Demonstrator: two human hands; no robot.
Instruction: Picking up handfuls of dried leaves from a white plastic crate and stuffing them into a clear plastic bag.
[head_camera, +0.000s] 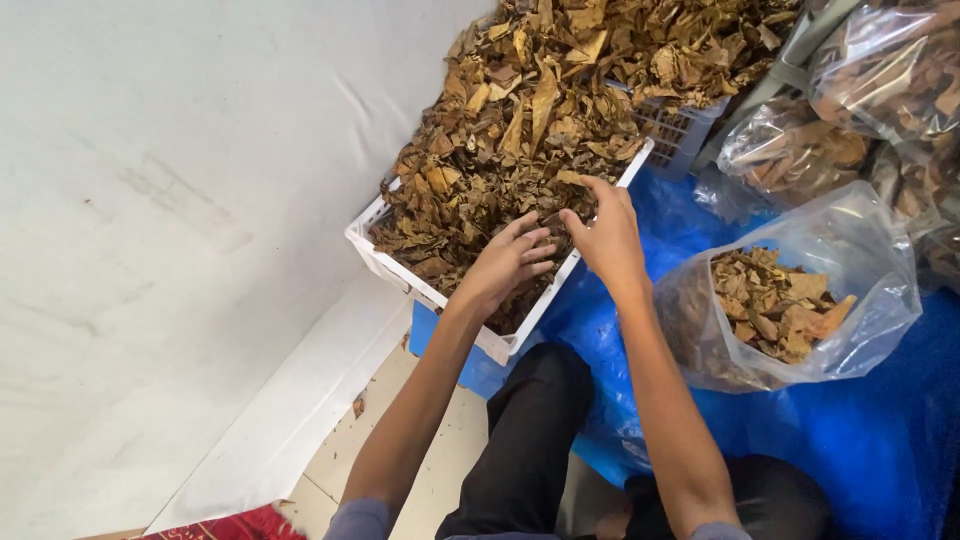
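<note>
The person sits on the floor, dark-trousered legs (530, 440) folded nearest of all, knees pointing at a white plastic crate (385, 262). Everything else arranges itself around that crate.

Just this side of the crate's near rim both forearms reach forward. The left hand (508, 262) lies palm-down on the dried leaves (480, 180) at the crate's near corner, fingers spread and slightly curled into the heap; it touches the leaves, but whether it has actually closed on any I cannot tell. The right hand (605, 235) is beside it, over the crate's right-hand rim, fingers bent and drawn together with their tips down among the leaves; it seems to pinch at them, though what it has hold of is hidden.

The leaves themselves fill the crate well above its rim: brown, tan and ochre, crumpled, brittle-looking, torn into irregular flakes with a few longer pale strips sticking up.

To the right of the crate, on a blue tarpaulin (860, 430), an open clear plastic bag (860, 240) holds a smaller mound of the same leaves. Beyond the crate a grey slotted basket (680, 130) is heaped with more, and further right behind it are more filled clear bags (880, 70). Left of the crate rises a white wall (180, 200).
</note>
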